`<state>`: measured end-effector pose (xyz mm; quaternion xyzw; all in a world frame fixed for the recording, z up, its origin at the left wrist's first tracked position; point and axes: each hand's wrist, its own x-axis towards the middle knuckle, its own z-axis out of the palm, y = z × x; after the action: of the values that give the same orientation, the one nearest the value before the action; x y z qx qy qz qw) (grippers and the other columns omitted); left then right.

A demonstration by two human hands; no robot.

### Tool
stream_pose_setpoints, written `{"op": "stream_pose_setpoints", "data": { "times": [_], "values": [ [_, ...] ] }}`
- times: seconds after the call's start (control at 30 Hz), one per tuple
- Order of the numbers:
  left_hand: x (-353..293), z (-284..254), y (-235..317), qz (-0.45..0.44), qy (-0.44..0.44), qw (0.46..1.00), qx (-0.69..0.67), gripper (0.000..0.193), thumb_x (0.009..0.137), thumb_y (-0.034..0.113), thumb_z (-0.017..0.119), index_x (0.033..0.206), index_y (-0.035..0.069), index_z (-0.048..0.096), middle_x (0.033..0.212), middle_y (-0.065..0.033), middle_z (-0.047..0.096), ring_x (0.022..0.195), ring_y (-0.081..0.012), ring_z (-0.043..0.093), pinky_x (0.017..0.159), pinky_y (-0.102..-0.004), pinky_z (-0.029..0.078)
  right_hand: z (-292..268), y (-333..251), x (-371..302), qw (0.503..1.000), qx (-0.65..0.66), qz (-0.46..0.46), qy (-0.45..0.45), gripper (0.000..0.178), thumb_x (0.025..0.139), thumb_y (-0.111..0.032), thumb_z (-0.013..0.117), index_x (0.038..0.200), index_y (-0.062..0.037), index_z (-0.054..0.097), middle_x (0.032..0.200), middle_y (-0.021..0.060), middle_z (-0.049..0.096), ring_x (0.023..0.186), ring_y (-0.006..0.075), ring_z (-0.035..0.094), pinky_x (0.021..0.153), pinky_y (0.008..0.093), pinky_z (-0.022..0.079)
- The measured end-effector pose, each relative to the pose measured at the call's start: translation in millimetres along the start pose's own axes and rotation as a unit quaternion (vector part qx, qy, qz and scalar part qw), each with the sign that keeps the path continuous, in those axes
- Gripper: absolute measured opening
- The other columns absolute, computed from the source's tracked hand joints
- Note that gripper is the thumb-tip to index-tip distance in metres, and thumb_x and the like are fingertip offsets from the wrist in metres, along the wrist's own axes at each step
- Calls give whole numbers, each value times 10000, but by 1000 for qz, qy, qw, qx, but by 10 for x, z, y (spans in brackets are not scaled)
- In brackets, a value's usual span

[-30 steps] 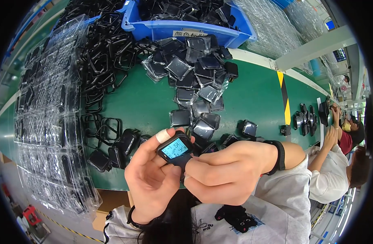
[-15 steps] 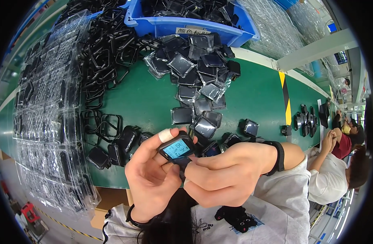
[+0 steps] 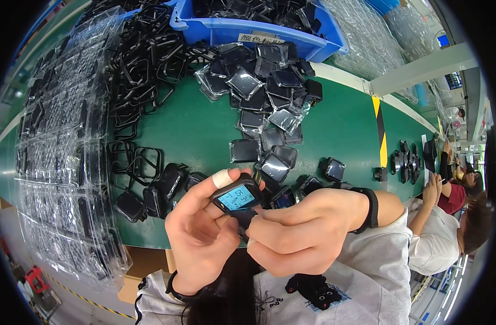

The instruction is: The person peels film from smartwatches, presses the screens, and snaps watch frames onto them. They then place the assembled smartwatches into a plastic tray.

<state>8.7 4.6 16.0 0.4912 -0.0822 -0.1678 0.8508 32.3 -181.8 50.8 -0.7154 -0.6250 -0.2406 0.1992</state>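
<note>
My left hand point(image 3: 202, 233), with a pale bandage round one finger, holds a small black device with a lit blue display point(image 3: 237, 197), tilted up above the bench's front edge. My right hand point(image 3: 299, 233) is closed in a pinch at the device's lower corner. A dark flat piece point(image 3: 243, 218) shows there between the two hands; its far end is hidden by my right fingers. Just beyond the hands, several black devices point(image 3: 172, 180) lie on the green bench point(image 3: 194, 130).
Film-covered dark screen units point(image 3: 245, 84) are heaped before a blue bin point(image 3: 258, 30). Black frames point(image 3: 134, 70) pile up at left, beside stacked clear trays point(image 3: 64, 151). Yellow-black tape point(image 3: 380, 132) crosses the bench at right. Co-workers point(image 3: 437, 233) sit farther right.
The view has shifted slightly. Both hands keep nearly the same hold on the device, and its display stays lit.
</note>
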Motion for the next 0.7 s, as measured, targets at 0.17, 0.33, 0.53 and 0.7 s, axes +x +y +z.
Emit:
{"op": "stream_pose_setpoints", "data": {
  "times": [0.17, 0.33, 0.53, 0.7],
  "values": [
    [24, -7, 46, -38, -1, 998, -46, 615, 735, -209, 350, 1339, -103, 385, 1297, -236, 508, 1204, -321, 544, 958, -363, 486, 13, -2, -33, 999, 5, 35, 27, 92, 668, 13, 657, 754, 5, 626, 878, 58, 601, 777, 215, 619, 658, 307, 551],
    [62, -89, 8, -35, -13, 997, -66, 624, 741, -199, 330, 1355, -101, 366, 1326, -239, 480, 1228, -330, 520, 982, -385, 474, -114, 101, 8, 989, 98, 107, 41, 83, 717, -34, 704, 752, 19, 650, 866, 89, 620, 720, 216, 623, 611, 291, 533],
    [42, -104, -55, -17, -56, 998, 8, 581, 789, -206, 360, 1362, -112, 347, 1314, -222, 478, 1205, -253, 529, 995, -334, 458, -208, 149, 85, 867, 269, 419, 30, 192, 695, -50, 806, 837, 6, 690, 884, 99, 606, 674, 160, 596, 556, 256, 470],
    [50, -4, -31, -35, -20, 999, -13, 597, 771, -189, 453, 1353, -120, 337, 1287, -194, 477, 1176, -245, 543, 994, -355, 471, -92, 143, 22, 865, 245, 438, 18, 210, 719, -63, 800, 870, 25, 683, 1035, 124, 514, 715, 129, 590, 583, 239, 471]
  ]
}}
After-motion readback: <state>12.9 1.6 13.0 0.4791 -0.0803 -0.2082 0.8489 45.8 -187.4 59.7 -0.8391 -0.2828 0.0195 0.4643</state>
